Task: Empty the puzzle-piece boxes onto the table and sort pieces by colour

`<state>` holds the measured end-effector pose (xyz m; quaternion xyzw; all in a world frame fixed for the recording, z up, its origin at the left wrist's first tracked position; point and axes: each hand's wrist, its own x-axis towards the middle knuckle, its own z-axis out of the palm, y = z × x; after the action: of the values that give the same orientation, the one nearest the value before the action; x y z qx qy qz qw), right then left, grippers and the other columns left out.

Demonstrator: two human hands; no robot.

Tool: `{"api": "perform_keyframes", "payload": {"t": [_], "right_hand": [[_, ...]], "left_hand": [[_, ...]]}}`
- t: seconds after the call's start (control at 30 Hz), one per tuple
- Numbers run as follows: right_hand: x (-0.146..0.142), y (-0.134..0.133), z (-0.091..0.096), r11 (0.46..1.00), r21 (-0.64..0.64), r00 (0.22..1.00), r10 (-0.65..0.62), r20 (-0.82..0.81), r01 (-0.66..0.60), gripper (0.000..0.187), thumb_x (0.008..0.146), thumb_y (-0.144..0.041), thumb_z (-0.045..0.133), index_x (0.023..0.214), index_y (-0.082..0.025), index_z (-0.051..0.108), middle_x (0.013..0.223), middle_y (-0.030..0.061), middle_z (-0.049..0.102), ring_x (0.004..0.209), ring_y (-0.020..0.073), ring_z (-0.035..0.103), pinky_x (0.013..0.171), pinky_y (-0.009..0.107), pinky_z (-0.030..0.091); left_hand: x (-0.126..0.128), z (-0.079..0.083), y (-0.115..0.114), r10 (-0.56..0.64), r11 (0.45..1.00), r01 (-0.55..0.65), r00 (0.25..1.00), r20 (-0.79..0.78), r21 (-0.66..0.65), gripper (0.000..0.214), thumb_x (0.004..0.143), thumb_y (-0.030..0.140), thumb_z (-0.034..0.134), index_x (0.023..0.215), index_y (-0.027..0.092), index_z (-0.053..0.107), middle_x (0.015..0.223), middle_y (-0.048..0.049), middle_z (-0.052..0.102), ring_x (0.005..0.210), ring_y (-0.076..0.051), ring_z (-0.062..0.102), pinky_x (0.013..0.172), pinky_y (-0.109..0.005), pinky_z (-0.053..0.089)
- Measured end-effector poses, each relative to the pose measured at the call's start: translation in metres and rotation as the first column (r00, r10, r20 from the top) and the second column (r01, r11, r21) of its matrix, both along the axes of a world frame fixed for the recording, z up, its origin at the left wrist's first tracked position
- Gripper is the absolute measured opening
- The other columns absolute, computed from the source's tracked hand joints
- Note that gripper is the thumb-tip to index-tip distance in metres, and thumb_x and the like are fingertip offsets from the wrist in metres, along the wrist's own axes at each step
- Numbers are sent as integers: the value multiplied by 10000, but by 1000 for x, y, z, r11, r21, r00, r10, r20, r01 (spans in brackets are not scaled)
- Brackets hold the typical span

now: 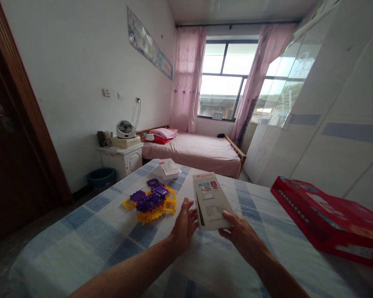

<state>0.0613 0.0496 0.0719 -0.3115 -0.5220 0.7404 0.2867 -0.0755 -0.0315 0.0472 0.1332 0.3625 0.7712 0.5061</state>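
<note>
Our right hand [240, 234] is clamped on the near right corner of a pale box [216, 203], thumb on top. Our left hand [183, 227], loosely open, is by its left edge; we cannot tell if they touch. Left of and beyond that hand we have plastic pieces [152, 202]; right of our right hand, a red case [329, 221].

2 bare forearms [129, 271] reach forward from below, angled inward. The left hand [183, 227] stands on edge, thumb up, fingers [193, 215] loosely curved. The right hand [244, 236] pinches, palm turned inward, thumb above its bent fingers.
</note>
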Motion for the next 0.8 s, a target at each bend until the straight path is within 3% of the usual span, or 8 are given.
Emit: {"api": "perform_keyframes", "payload": {"t": [0.07,0.2,0.37,0.47,0.63,0.8], "right_hand": [[-24,27,3,995,-26,995,-94,24,95,254,760,-337,626,948,-166,610,871,59,665,732,147,596,587,247,480],[-84,79,7,988,-13,983,-154,97,156,164,772,-290,600,881,-168,590,801,45,646,650,131,587,511,227,458],[-159,117,3,981,49,963,-194,185,189,135,817,-296,538,860,-169,543,768,31,612,642,122,578,504,218,461],[-187,128,-2,978,124,954,-192,232,167,183,825,-349,517,872,-176,551,813,41,621,699,134,594,555,241,481],[-192,131,-9,932,336,900,-258,351,136,308,795,-439,485,947,-198,600,1001,100,629,978,250,566,759,375,486],[-147,106,-11,849,527,862,-301,408,47,474,743,-377,504,1172,-179,546,1280,122,511,1195,266,442,992,388,365]], "left_hand": [[-1,-13,5,82,994,-87,994,-78,-63,458,830,526,505,1088,148,529,898,-88,648,770,-181,642,763,-328,495],[4,-28,6,62,997,-74,959,-276,-33,495,799,543,535,1087,139,539,961,-103,626,762,-189,631,709,-332,505],[3,-36,7,66,996,-78,964,-257,-38,518,792,593,505,1016,133,582,924,-97,608,766,-186,620,713,-337,505],[1,-40,10,41,998,-52,968,-249,-35,519,797,589,502,1024,129,580,928,-98,595,758,-181,615,689,-325,504],[0,-36,9,32,998,-44,960,-278,-39,482,843,549,443,1051,129,553,975,-105,569,790,-183,611,697,-322,507],[2,-31,6,28,998,-45,945,-327,-45,433,874,495,404,1062,128,536,986,-109,571,802,-180,615,724,-332,515]]}}
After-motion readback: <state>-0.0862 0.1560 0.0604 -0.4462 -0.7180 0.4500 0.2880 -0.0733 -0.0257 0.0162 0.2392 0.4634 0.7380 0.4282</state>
